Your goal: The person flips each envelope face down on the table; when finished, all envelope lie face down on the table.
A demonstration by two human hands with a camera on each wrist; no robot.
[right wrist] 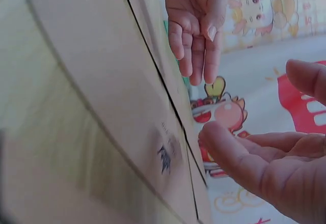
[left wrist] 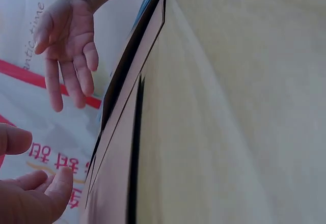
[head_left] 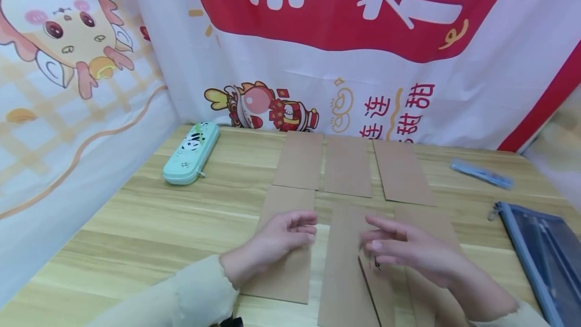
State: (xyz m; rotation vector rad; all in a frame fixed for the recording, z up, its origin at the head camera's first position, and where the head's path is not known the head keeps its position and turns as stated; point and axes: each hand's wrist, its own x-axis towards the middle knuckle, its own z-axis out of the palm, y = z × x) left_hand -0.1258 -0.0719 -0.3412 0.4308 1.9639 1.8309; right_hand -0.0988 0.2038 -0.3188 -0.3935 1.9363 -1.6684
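In the head view my left hand (head_left: 290,236) hovers over a brown cardboard sheet (head_left: 277,279) with loosely bent fingers. Its palm is turned toward my right hand (head_left: 410,249), which hangs above the middle of the table with fingers spread and relaxed. Neither holds anything. Below the right hand a cardboard piece (head_left: 381,291) lies over part of the middle cardboard sheet (head_left: 342,266). The right wrist view shows a small dark printed mark (right wrist: 164,159) on a cardboard surface, with the right hand's fingers (right wrist: 239,158) apart from it. Both palms show empty in the wrist views.
Three more cardboard sheets (head_left: 347,165) lie in a row at the back. A mint pencil case (head_left: 192,153) is at back left. On the right are a blue flat packet (head_left: 481,173) and a zipped blue pouch (head_left: 544,256). Printed cloth (head_left: 317,74) hangs behind the wooden table.
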